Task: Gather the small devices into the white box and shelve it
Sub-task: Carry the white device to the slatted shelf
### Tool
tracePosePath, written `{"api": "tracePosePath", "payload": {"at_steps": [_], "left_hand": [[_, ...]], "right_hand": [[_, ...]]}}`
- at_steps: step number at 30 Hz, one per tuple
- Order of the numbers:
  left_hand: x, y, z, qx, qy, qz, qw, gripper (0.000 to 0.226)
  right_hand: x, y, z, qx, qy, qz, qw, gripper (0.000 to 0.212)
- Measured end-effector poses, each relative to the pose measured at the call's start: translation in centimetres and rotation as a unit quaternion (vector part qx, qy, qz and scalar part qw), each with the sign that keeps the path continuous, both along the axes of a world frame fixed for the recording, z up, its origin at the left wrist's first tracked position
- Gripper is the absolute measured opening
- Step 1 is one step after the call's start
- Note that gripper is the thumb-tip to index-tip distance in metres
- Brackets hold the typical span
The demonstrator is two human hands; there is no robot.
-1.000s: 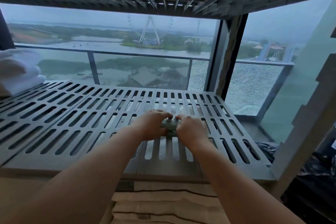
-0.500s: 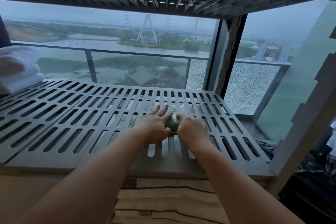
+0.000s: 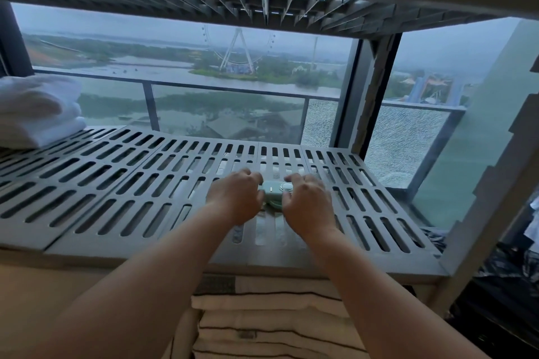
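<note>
A small pale-green device with a round silver button lies on the slotted grey shelf, right of its middle. My left hand grips its left end with curled fingers. My right hand curls round its right end. A pale-green loop or cord shows under the device between my wrists. No white box is in view.
White folded towels lie at the shelf's far left. Another slotted shelf hangs close overhead. Folded striped cloth is stacked on the level below. A grey upright post stands at the right, with dark clutter beyond it. Glass window behind.
The left hand's fingers, spread flat on the shelf half a second ago, have curled onto the device. More of the green device now shows between the hands.
</note>
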State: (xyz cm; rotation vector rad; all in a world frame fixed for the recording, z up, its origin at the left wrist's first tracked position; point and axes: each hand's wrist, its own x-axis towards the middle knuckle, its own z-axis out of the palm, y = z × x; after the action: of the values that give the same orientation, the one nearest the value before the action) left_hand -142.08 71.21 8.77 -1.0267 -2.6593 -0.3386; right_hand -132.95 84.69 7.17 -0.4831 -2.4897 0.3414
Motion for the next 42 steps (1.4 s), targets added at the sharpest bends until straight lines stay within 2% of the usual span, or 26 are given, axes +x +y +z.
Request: {"api": "tracePosePath", "payload": {"at_steps": [5, 9, 15, 22, 24, 29, 32, 38, 42], "left_hand": [[0.3, -3.4, 0.0, -0.027, 0.059, 0.051, 0.997, 0.041], [1.2, -6.6, -0.2, -0.08, 0.049, 0.103, 0.99, 0.04], [4.6, -10.6, 0.0, -0.059, 0.034, 0.198, 0.978, 0.036], [10.2, -16.5, -0.7, -0.041, 0.032, 0.331, 0.942, 0.026], [12.4, -18.4, -1.2, -0.043, 0.044, 0.365, 0.929, 0.026], [18.7, -24.0, -1.5, -0.074, 0.007, 0.457, 0.886, 0.032], [22.9, -27.6, -1.7, -0.079, -0.01, 0.514, 0.854, 0.032], [32.6, -35.3, -1.9, -0.094, -0.055, 0.614, 0.782, 0.028], [40.3, -40.2, -2.7, -0.089, -0.079, 0.663, 0.739, 0.033]], "right_hand": [[-0.4, -3.3, 0.6, 0.026, 0.007, 0.035, 0.999, 0.031], [-0.7, -5.4, 1.1, 0.063, -0.002, 0.073, 0.995, 0.027], [-0.2, -9.6, 1.5, 0.054, 0.008, 0.174, 0.983, 0.028], [2.7, -15.2, 0.6, 0.067, -0.005, 0.292, 0.954, 0.027], [3.7, -17.2, 0.2, 0.068, -0.015, 0.33, 0.941, 0.029], [7.1, -22.8, -0.8, 0.098, -0.031, 0.408, 0.907, 0.027], [9.2, -26.9, -0.7, 0.063, -0.05, 0.464, 0.882, 0.026], [15.5, -36.1, -1.3, 0.08, -0.116, 0.585, 0.799, 0.02], [21.3, -42.8, -1.7, 0.086, -0.146, 0.627, 0.761, 0.022]]}}
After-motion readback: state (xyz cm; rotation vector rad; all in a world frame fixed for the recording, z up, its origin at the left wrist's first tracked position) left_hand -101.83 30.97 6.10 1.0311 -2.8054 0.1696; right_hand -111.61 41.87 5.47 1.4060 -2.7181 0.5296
